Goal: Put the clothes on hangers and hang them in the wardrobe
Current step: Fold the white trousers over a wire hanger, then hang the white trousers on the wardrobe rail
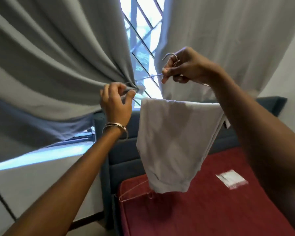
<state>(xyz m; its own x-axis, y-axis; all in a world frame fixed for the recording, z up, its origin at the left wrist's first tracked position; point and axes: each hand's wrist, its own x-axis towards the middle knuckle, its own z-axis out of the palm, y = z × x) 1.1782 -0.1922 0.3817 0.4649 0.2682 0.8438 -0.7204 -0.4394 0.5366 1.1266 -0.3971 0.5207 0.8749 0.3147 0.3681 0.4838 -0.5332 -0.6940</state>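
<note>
The right hand (180, 67) is raised in front of the window, its fingers curled round the neck of a thin silver wire hanger (170, 57), just below the hook that arches over the knuckles. A folded white cloth garment (174, 142) is draped over the hanger's lower bar and hangs straight down under the right forearm, its lower end dangling above the near-left part of a dark red textured bed cover (203, 210). The left hand (116, 103), with two thin metal bangles (115, 128) at the wrist, is held up to the left of the garment; its thumb and fingertips pinch the hanger's left corner, right beside the gathered edge of a grey curtain (49, 65). A second bare wire hanger (133, 191) lies flat on the red cover near its left edge, partly under the garment's hanging end. A small white label (232, 180) lies on the cover further right. Behind the bed stands a dark blue padded headboard (123, 150), and beyond it a barred window (140, 40) shows bright between the two curtain halves.
</note>
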